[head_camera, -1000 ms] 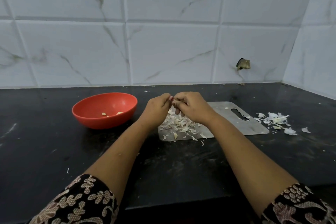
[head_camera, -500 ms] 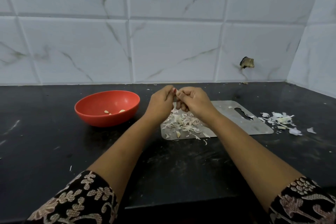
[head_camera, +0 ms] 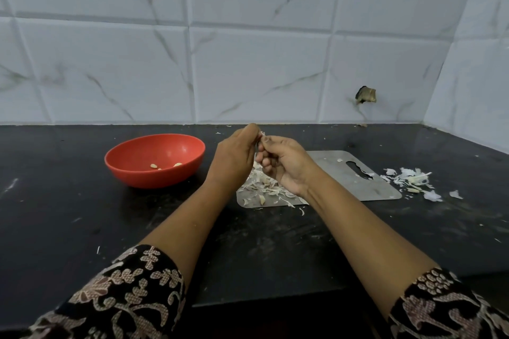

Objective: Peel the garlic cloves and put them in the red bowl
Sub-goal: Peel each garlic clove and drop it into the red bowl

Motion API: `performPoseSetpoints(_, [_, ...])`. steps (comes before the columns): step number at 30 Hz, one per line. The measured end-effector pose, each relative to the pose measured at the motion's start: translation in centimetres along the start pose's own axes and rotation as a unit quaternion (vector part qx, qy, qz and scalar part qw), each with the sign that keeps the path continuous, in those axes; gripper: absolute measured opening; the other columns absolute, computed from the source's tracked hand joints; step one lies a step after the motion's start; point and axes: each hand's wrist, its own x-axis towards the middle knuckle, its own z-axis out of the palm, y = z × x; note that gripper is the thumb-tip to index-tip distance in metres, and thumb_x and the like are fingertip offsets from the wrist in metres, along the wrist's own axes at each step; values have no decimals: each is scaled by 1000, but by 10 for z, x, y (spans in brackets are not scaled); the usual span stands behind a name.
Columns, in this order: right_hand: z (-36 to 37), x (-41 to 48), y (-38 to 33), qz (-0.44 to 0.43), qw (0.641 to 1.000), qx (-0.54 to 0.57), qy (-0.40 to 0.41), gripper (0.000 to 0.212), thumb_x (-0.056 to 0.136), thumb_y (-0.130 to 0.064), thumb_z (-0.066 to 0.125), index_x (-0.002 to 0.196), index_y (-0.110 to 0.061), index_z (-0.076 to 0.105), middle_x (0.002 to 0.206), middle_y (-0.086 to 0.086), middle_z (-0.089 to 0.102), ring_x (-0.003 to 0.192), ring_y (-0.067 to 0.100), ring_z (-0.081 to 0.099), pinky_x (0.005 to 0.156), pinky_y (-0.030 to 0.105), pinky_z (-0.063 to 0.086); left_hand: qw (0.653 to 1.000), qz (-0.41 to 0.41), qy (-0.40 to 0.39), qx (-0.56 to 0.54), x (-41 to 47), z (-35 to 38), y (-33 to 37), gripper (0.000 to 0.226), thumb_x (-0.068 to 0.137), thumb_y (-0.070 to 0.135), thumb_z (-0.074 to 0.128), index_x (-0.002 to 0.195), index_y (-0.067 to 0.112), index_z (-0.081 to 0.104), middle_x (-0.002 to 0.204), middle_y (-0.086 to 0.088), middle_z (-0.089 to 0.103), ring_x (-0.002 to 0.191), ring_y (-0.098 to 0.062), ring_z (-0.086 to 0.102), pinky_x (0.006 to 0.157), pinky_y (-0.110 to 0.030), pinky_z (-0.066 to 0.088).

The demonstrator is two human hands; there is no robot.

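Note:
My left hand [head_camera: 234, 157] and my right hand [head_camera: 283, 162] meet above the left end of a grey cutting board [head_camera: 338, 181]. Their fingertips pinch a garlic clove [head_camera: 261, 135], of which only a sliver of pale skin shows between them. Under the hands, a heap of garlic skins and cloves [head_camera: 264, 187] covers the board's left part. The red bowl [head_camera: 129, 165] stands on the black counter to the left of my left hand, with a few peeled cloves [head_camera: 154, 166] at its bottom.
A second scatter of white garlic skins [head_camera: 413, 180] lies on the counter right of the board. The tiled wall runs along the back and turns forward at the right. The counter's front edge [head_camera: 275, 300] lies below my forearms.
Both hands have risen a little above the board while they stay pinched together on the clove. The bowl and the board have not moved on the counter.

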Motion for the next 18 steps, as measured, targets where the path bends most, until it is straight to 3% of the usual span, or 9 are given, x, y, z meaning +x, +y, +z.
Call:
performPoseSetpoints(5, [-6, 3, 5, -69, 987, -125, 67, 17, 95, -16, 62, 85, -4, 70, 67, 5, 67, 53, 6, 59, 51, 16, 49, 995, -76, -14, -63, -2, 6, -4, 21, 99, 18, 44, 79, 18, 49, 63, 10, 49, 59, -8, 46, 56, -28, 36])
performPoseSetpoints(10, [-14, 4, 5, -110, 966, -200, 121, 9, 86, -11, 73, 83, -3, 71, 70, 8, 70, 53, 8, 60, 51, 18, 49, 989, -109, -49, -85, -3, 4, -6, 26, 100, 18, 47, 77, 23, 56, 65, 9, 59, 53, -2, 51, 57, -29, 43])
performPoseSetpoints(13, [-19, 4, 4, -119, 958, -224, 130, 6, 85, -8, 73, 82, -5, 70, 69, 6, 69, 53, 8, 60, 51, 18, 50, 985, -116, -80, -101, -1, 3, -7, 19, 99, 18, 50, 85, 20, 62, 76, 9, 66, 50, 0, 53, 61, -30, 48])
performPoseSetpoints(18, [-18, 6, 5, -123, 943, -279, 132, 7, 92, -6, 63, 96, -7, 69, 80, 7, 71, 53, 6, 61, 51, 18, 50, 983, -139, -60, -108, 1, 2, -6, 20, 99, 18, 51, 90, 15, 69, 76, 8, 68, 47, -3, 52, 59, -28, 48])
